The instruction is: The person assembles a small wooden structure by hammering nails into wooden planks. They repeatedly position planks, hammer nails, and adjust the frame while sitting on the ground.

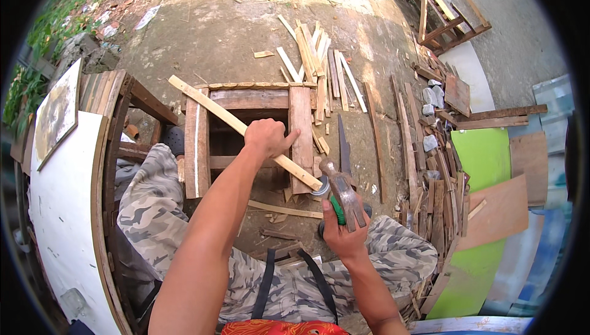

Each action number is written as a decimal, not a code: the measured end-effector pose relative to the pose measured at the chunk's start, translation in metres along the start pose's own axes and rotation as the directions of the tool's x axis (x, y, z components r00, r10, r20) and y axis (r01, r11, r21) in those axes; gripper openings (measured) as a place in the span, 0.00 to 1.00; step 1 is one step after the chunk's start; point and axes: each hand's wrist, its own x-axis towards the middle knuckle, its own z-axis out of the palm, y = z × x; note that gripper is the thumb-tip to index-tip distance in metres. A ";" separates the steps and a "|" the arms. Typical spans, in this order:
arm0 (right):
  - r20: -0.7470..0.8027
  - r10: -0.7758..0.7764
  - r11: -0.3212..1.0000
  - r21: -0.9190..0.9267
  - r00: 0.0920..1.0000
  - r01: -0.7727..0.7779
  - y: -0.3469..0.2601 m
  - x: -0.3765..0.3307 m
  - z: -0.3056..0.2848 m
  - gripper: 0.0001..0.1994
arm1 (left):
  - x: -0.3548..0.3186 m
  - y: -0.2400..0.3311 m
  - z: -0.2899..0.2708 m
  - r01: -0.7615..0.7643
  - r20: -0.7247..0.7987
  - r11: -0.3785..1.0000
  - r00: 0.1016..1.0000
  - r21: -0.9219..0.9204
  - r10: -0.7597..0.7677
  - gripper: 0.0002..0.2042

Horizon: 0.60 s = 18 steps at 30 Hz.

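Observation:
My left hand (265, 138) grips a pale wooden strip (215, 109) that lies slantwise over a box-like wooden frame (301, 132) in front of me. The strip's far end sticks out past the frame's left side, and its near end rests at the right front corner. In my right hand (345, 236) is a claw hammer (345, 197), its metal head up and a bit of green showing at the grip. Beside the strip's near end sits a round silvery object (321, 186), partly hidden by the hammer.
A handsaw (344, 145) lies on the ground right of the frame. Beyond it is a heap of loose wooden strips (313, 49). Scrap wood (439, 203) and a green panel (482, 157) line the right. A white-topped wooden piece (70, 212) stands close on my left.

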 end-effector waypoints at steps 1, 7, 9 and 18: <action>-0.004 -0.048 0.999 -0.023 0.999 0.047 0.004 0.003 0.009 0.19 | 0.000 0.000 0.001 -0.002 0.001 1.000 1.000 0.001 0.002 0.34; 0.356 0.318 0.937 -0.261 0.878 -0.234 0.012 0.018 0.008 0.17 | -0.002 0.001 0.002 -0.040 -0.023 0.999 0.999 -0.020 0.040 0.34; 0.202 0.139 0.985 -0.132 0.969 -0.113 0.001 0.014 -0.003 0.17 | -0.002 0.000 0.001 -0.040 -0.040 0.999 0.998 -0.023 0.039 0.34; 0.448 0.408 0.875 -0.442 0.795 -0.200 0.008 0.026 0.019 0.14 | -0.007 0.002 0.004 -0.053 -0.019 0.998 0.998 -0.028 0.053 0.33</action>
